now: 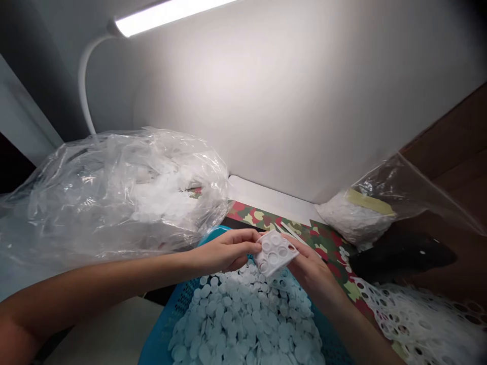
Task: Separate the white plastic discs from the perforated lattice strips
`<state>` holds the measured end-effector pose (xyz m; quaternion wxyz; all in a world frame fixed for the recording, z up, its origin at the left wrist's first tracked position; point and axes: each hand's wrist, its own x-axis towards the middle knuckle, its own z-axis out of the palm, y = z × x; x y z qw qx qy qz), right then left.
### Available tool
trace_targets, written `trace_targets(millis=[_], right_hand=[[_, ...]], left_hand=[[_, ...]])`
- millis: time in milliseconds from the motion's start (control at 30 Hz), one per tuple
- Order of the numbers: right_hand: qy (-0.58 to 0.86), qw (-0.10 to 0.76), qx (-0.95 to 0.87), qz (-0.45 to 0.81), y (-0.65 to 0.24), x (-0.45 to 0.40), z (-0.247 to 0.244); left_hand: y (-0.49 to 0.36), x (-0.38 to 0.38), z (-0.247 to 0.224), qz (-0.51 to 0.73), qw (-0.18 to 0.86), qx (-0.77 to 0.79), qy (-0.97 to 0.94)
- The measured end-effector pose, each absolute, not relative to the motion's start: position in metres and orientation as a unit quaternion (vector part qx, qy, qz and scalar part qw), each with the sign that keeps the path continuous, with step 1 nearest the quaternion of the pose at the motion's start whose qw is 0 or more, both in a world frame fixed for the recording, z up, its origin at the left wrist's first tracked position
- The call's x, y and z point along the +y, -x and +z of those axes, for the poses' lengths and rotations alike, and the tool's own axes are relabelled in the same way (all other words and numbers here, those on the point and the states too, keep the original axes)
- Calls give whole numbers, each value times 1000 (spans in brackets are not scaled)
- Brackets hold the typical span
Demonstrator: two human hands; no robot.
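A flat white sheet with round cut-outs (273, 254) is pinched by the inward-angled, curled left hand (230, 249) and half-curled right hand (310, 264).

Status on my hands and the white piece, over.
Left hand, right hand: both holding white piece. Piece held over blue basket of white discs. Nothing visibly blocking either; clear plastic bag beyond left forearm.

Two hands show, one left hand (228, 251) and one right hand (310, 266), along with one blue basket (217, 231), one lit lamp (171, 15), two clear plastic bags (76, 187) and one yellow piece (369, 203). White discs (228, 317) are too many to count; holed white sheets (414, 317) overlap, their number unclear. Whether the held white piece (274, 253) is single or stacked, I cannot tell.
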<state>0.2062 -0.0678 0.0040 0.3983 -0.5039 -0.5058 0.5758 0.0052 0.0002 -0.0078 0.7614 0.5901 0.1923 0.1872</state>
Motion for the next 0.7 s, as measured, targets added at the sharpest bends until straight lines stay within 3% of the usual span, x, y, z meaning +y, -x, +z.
trace_targets(millis=[333, 533, 700], right_hand=[[481, 388, -553, 559, -215, -61, -9], [516, 514, -463, 505, -217, -58, -5], [543, 553, -441, 453, -238, -73, 4]], left_hand=[[-9, 1, -15, 224, 753, 214, -580], [-8, -3, -13, 200, 746, 214, -598], [-8, -3, -14, 208, 737, 222, -603]])
